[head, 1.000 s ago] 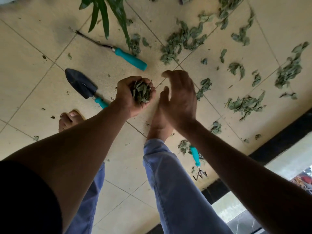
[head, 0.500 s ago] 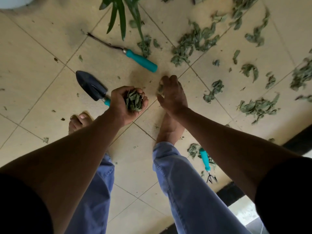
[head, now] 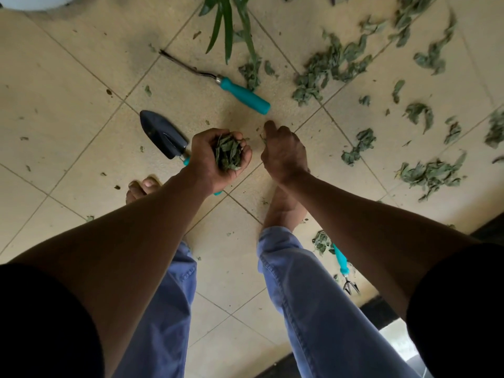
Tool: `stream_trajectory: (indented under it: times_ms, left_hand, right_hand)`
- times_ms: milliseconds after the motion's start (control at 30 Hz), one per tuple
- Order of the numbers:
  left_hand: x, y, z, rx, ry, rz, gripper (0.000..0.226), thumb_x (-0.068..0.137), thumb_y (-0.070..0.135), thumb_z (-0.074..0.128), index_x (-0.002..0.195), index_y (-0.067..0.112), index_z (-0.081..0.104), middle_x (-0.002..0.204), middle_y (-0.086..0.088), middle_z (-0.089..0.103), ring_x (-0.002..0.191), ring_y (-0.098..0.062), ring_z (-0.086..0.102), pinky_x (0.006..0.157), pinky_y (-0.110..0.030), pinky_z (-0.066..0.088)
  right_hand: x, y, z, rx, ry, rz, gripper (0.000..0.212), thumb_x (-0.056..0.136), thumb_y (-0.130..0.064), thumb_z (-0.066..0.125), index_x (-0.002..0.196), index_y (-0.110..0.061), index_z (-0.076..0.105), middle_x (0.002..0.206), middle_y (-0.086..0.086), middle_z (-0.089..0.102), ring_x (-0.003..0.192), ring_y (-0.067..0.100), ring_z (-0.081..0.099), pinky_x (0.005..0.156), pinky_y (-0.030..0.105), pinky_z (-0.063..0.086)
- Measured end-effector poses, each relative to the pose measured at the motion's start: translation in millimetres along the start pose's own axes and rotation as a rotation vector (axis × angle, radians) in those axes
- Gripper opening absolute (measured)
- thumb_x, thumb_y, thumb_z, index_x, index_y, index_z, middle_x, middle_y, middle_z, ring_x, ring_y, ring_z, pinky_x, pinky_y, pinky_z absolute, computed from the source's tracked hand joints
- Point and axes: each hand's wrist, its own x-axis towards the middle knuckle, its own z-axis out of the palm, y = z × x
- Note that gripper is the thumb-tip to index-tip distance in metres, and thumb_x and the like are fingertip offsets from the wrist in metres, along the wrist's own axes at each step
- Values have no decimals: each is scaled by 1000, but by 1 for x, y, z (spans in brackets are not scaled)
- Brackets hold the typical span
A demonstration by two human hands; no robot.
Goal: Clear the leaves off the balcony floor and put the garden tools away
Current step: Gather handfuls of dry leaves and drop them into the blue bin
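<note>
1. A bunch of leaves (head: 227, 154) is held cupped in the left hand (head: 215, 156) at frame centre, fingers curled round it.
2. The right hand (head: 283, 151) is seen just right of it, back to the camera, fingers curled down towards the tiled floor (head: 81, 85); a small leaf scrap seems pinched at the fingertips, but the grip is hidden, so its state cannot be told.
3. Loose leaves (head: 330, 66) are scattered over the upper right of the frame; some at the right edge are blurred and cut off.
4. A dark trowel (head: 163, 135) lies left of the left hand, its teal handle mostly hidden behind the wrist.
5. A narrow tool with a teal handle (head: 244, 95) lies above the hands, its thin metal end hard to make out.
6. A small hand rake (head: 344, 268) is seen at lower right, partly hidden by the right forearm, with leaves beside its handle.
7. Green plant blades (head: 226, 25) hang in from the top edge, the plant itself cut off.
8. A pale round object (head: 35, 1) is clipped at the upper left corner; it cannot be identified.
9. Bare feet and blue trouser legs (head: 313, 296) are partly covered by both arms.
</note>
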Motion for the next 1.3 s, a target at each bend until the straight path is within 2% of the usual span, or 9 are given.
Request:
stream_trajectory:
  times_ms: [300, 500, 633, 733, 867, 1033, 1133, 1200, 1300]
  left_hand:
    - [-6, 0, 1, 83, 28, -6, 29, 94, 20, 48, 76, 5, 64, 76, -8, 59, 70, -23, 61, 69, -29, 58]
    - [-11, -7, 16, 127, 66, 17, 41, 98, 19, 43, 69, 7, 69, 72, -6, 65, 66, -19, 65, 67, -27, 55]
    - [-13, -14, 31, 215, 23, 22, 47, 99, 21, 41, 60, 12, 65, 61, -4, 63, 54, -16, 61, 51, -19, 48]
    - [-8, -17, 36, 254, 3, 34, 48, 99, 21, 40, 54, 15, 55, 52, -2, 50, 51, -15, 48, 48, -21, 40]
    - [-3, -19, 42, 217, -70, 34, 55, 100, 22, 36, 54, 15, 64, 59, -1, 59, 60, -15, 59, 53, -20, 49]
    - [8, -12, 47, 61, -23, 13, 33, 93, 24, 47, 72, 8, 68, 78, -6, 66, 73, -21, 67, 78, -30, 54]
    - [16, -3, 49, 41, -31, 16, 22, 83, 23, 55, 74, 6, 66, 81, -9, 61, 76, -25, 62, 81, -30, 52]
    - [20, 6, 48, 41, -44, 22, 22, 83, 24, 55, 76, 6, 66, 82, -10, 62, 77, -25, 62, 79, -30, 54]
    - [25, 18, 39, 41, -54, 27, 25, 89, 25, 52, 79, 7, 65, 84, -10, 62, 78, -25, 62, 77, -31, 56]
  right_hand:
    - [-1, 14, -20, 264, 79, 244, 23, 80, -5, 61, 100, -14, 54, 82, 3, 63, 71, 22, 61, 57, 30, 47]
    - [-22, -15, -63, 577, 191, -37, 20, 81, -4, 71, 93, -9, 57, 71, -5, 62, 61, 3, 61, 55, 13, 49]
    - [-31, -36, -73, 607, 133, -115, 15, 82, -6, 69, 92, -9, 58, 75, -1, 64, 66, 10, 64, 57, 30, 56]
    - [-34, -41, -73, 565, 108, -146, 13, 86, -9, 69, 97, -11, 61, 83, -1, 64, 74, 12, 62, 63, 32, 56]
    - [-33, -33, -84, 514, 184, -143, 13, 93, -14, 67, 104, -9, 65, 91, 3, 66, 80, 13, 61, 66, 27, 55]
    - [-2, 4, -92, 394, 302, -137, 11, 93, -7, 65, 104, -5, 69, 93, 5, 68, 80, 12, 60, 68, 20, 50]
    - [35, 17, -90, 250, 311, -159, 23, 89, 1, 62, 110, -6, 70, 103, 8, 68, 91, 19, 62, 80, 18, 45]
    - [66, 18, -90, 132, 243, -237, 39, 85, 1, 64, 123, -7, 67, 122, 12, 66, 111, 26, 61, 93, 27, 50]
    - [107, 0, -93, -160, -28, -373, 85, 78, -15, 78, 155, -15, 40, 163, 16, 31, 149, 37, 30, 118, 49, 37]
